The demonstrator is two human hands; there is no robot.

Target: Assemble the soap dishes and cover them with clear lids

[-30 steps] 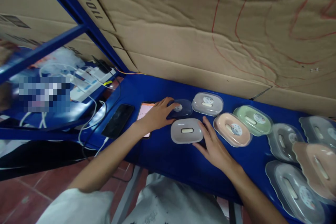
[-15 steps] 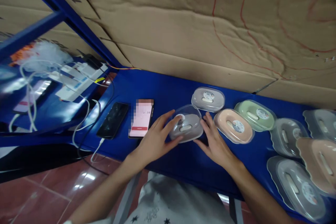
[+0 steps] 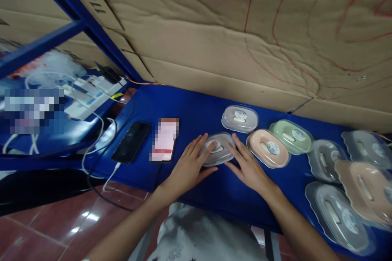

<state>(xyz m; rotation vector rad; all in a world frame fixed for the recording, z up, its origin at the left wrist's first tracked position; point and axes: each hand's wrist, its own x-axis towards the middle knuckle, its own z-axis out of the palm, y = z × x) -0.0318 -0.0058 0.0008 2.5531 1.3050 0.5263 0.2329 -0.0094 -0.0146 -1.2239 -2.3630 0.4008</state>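
Note:
A small oval grey soap box (image 3: 225, 155) with a clear lid, a round label and a white strip on top lies roughly level on the blue table, between my hands. My left hand (image 3: 191, 161) grips its left side, with a finger over the label and the thumb along the near edge. On the opposite end, my right hand (image 3: 249, 163) presses its fingertips to the rim, thumb below. Just beyond stands another grey soap box (image 3: 234, 124). To the right of it are a peach soap box (image 3: 268, 149) and a green soap box (image 3: 292, 136).
Several more boxes, including a large peach one (image 3: 366, 187), crowd the table's right end. On the left lie a lit phone (image 3: 165, 140) and a dark phone (image 3: 131, 142) on a cable. A power strip (image 3: 92, 100) sits further left. Cardboard (image 3: 196, 40) walls the back.
The grey soap box, tilted up before, now lies flatter between my hands. My right fingers have closed in on its right rim. The view has shifted slightly.

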